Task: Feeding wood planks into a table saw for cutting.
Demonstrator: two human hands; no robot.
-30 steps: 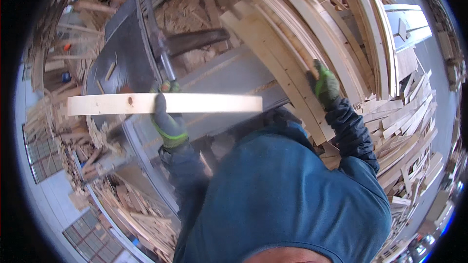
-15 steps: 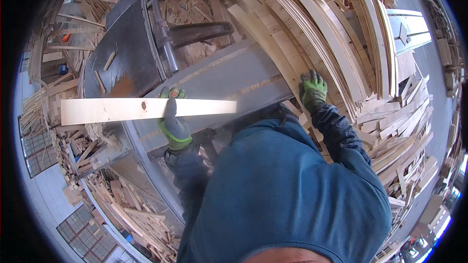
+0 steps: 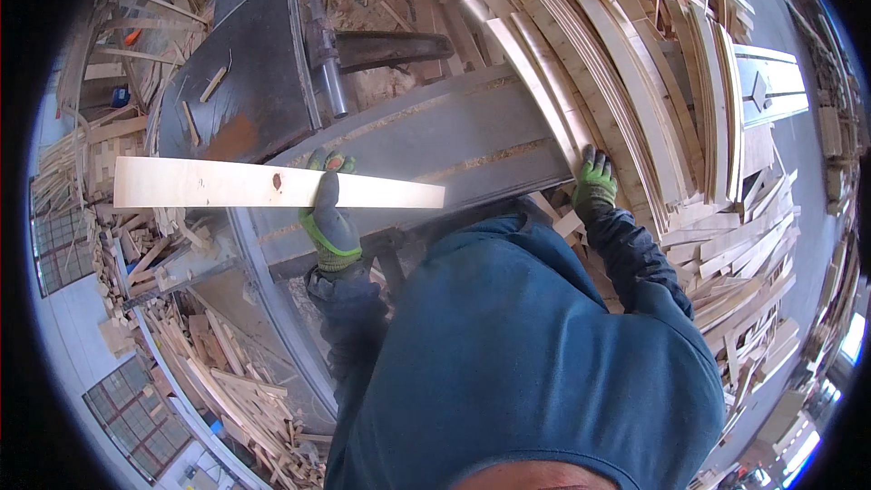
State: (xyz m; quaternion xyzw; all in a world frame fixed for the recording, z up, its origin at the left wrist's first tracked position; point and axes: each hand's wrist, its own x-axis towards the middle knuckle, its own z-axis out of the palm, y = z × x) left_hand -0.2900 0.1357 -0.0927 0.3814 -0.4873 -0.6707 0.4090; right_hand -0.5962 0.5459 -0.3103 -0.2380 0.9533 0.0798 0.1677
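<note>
At the far left, a grid panel (image 3: 138,416) lies at a slant. To its right, a scrap pile (image 3: 210,345) of strips and offcuts fills the lower left. Above it, the board (image 3: 200,184) is held nearly level, extending from the left side to just short of centre. Its wider end is at left; a dark knot (image 3: 277,181) marks its face. Behind the board, a dark plate (image 3: 254,45) carries two slim offcuts (image 3: 214,84) and a rust-brown patch (image 3: 234,138).

The gloved left hand (image 3: 335,218) is closed on the board right of the knot: thumb across the near face, fingers at the far edge. Beyond this hand, a metal rod (image 3: 332,82) points toward the person; a dark bar (image 3: 390,49) extends right from it. The grey bench (image 3: 399,138) spans the centre, with tan strips along its surface. The person's blue top (image 3: 526,354) occupies the lower centre.

The gloved right hand (image 3: 595,186) is extended, fingers slightly parted, touching the near end of the stack (image 3: 626,63). The thumb position cannot be determined. At far right, a white panel (image 3: 771,82) stands above a loose pile (image 3: 739,249) of wood.
</note>
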